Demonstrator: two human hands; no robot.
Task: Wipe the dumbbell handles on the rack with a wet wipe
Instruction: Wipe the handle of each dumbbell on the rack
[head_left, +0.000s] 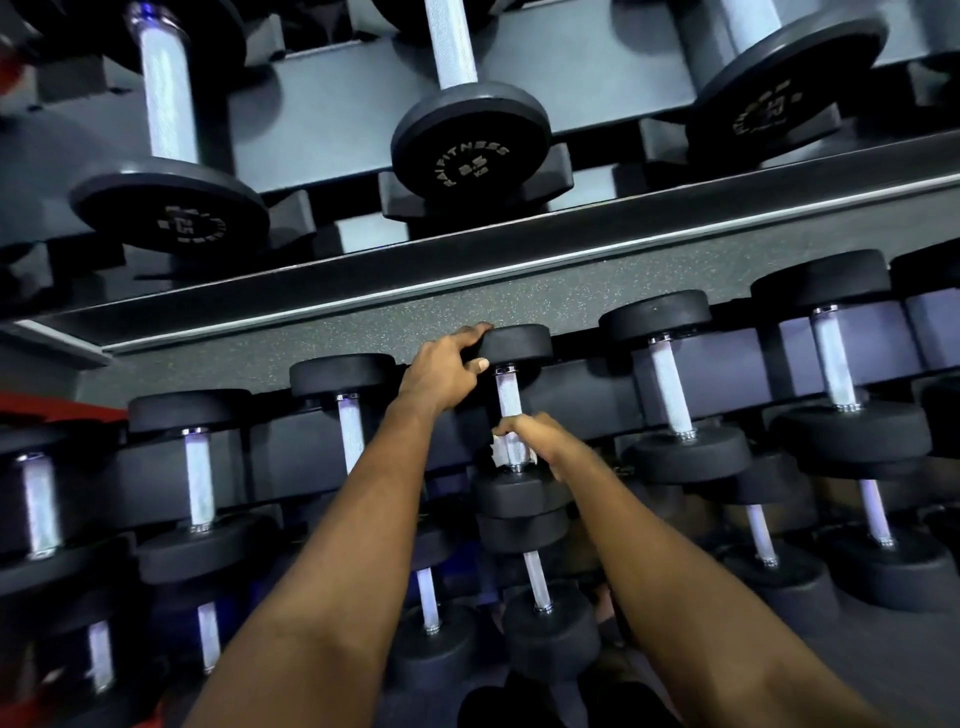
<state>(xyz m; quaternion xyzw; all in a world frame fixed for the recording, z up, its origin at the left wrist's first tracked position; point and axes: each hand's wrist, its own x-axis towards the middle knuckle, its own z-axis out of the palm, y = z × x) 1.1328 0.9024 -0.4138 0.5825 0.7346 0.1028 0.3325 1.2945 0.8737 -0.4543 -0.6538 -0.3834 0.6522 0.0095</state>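
Note:
A black dumbbell with a silver knurled handle (506, 397) lies on the middle shelf of the rack, near the centre of the view. My left hand (447, 374) grips its far black end plate (517, 343). My right hand (535, 436) is wrapped around the near part of the same handle, with a white wet wipe (501, 452) pressed between the fingers and the metal. Part of the wipe sticks out on the left side of the hand.
More dumbbells lie side by side on this shelf, left (350, 431) and right (670, 395). The upper shelf holds larger ones marked 25 (467, 150), behind a grey rail (467, 260). A lower shelf carries further dumbbells (537, 577). Red shows at the far left.

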